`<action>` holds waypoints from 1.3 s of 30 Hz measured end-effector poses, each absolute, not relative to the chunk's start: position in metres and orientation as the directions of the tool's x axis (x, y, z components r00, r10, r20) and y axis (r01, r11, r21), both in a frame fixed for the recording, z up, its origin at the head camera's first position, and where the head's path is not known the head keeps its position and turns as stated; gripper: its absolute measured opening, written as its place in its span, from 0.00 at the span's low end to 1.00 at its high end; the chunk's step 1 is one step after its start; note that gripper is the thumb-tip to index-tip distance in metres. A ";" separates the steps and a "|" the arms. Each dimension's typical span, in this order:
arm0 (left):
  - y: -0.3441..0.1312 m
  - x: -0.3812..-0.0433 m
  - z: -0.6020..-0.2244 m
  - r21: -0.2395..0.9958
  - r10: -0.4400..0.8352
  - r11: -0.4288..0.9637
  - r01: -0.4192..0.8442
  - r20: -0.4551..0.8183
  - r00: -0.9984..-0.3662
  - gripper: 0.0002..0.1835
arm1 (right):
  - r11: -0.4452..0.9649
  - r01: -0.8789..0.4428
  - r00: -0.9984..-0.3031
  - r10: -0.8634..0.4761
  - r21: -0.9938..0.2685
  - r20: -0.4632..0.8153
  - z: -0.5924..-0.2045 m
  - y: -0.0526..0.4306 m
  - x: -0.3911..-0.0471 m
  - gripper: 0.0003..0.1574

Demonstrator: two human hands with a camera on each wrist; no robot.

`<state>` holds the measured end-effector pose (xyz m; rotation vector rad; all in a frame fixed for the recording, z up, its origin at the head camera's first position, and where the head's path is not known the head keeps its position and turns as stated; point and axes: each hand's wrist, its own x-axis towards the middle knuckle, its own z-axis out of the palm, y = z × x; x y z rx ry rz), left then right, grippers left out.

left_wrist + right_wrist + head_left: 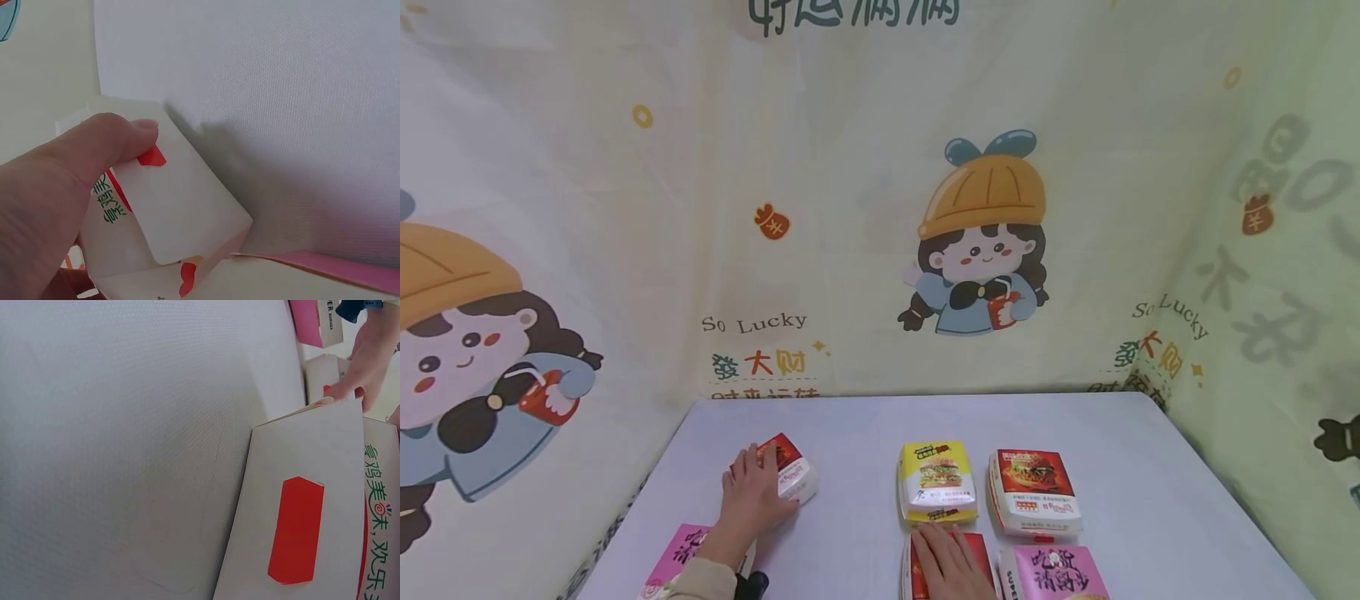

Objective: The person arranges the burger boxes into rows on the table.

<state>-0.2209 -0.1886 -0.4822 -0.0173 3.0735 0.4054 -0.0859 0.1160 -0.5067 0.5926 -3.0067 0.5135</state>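
Note:
In the head view my left hand [751, 500] grips a red-and-white burger box [798, 481] on the left of the table, fingers over its top. The left wrist view shows the thumb [125, 137] pressed against the white side of this box [187, 206], which sits at an angle. My right hand [951, 563] rests on a red burger box [983, 550] at the front middle, with its fingers laid straight over the lid. That box's white side with a red tab [337, 462] fills the lower right of the right wrist view; nearly all of the right hand is hidden there.
A yellow burger box [937, 483] stands just behind the right hand's box. To its right are another red-and-white box [1036, 493] and a pink box [1056, 573]. A second pink box [676, 554] lies beside the left forearm. Printed cloth [850, 275] hangs behind the white table [850, 433].

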 end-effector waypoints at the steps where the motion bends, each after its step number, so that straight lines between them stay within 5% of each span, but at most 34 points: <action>1: -0.189 -0.221 -0.483 0.267 -0.002 0.964 -0.014 -0.043 -0.999 0.58 | 0.873 -0.374 -0.927 -0.364 -0.313 0.094 -0.507 0.116 -0.086 0.64; 25: -0.160 -0.220 -0.476 0.341 0.312 0.888 0.307 0.041 -0.949 0.57 | 0.860 -0.348 -0.932 -0.360 -0.373 0.040 -0.502 0.116 -0.085 0.66; 39: -0.141 -0.221 -0.473 0.353 0.403 0.856 0.377 0.000 -0.915 0.56 | 0.869 -0.335 -0.934 -0.357 -0.363 0.007 -0.498 0.115 -0.086 0.67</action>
